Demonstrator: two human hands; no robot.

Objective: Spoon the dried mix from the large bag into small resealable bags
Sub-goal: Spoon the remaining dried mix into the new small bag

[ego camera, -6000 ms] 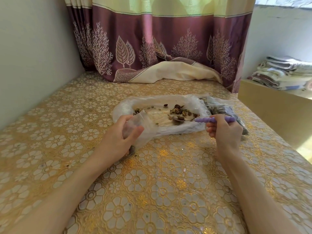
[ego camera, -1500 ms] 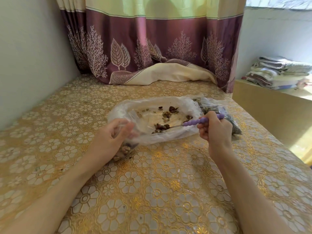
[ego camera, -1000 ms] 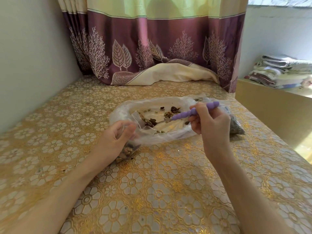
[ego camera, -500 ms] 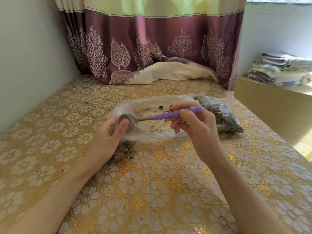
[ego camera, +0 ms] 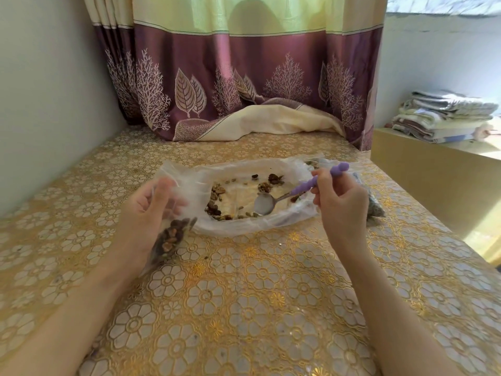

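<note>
Filling under way. The left hand (ego camera: pixel 147 213) pinches the small bag (ego camera: pixel 170 237) open near the counter's (ego camera: pixel 244 308) left edge; it looks roughly half full, though blur obscures its mouth. The right hand (ego camera: pixel 341 204) grips the purple-handled spoon (ego camera: pixel 287 195), its bowl empty, over the large bag (ego camera: pixel 244 196) at mid-counter, where only scattered mix (ego camera: pixel 217 196) remains.

Home, looks like a bedroom or living corner, not a workplace. Table (ego camera: pixel 244 308) wears a gold floral embossed plastic cover, the household kind. Behind it hangs a purple and pale green curtain (ego camera: pixel 244 77) printed with leaves and trees, its cream lining bunched on the tabletop. At right, a stack of folded blankets or towels (ego camera: pixel 444 115) sits on a low wooden cabinet (ego camera: pixel 433 180). Plain painted walls (ego camera: pixel 48 90), daylight from the right.
</note>
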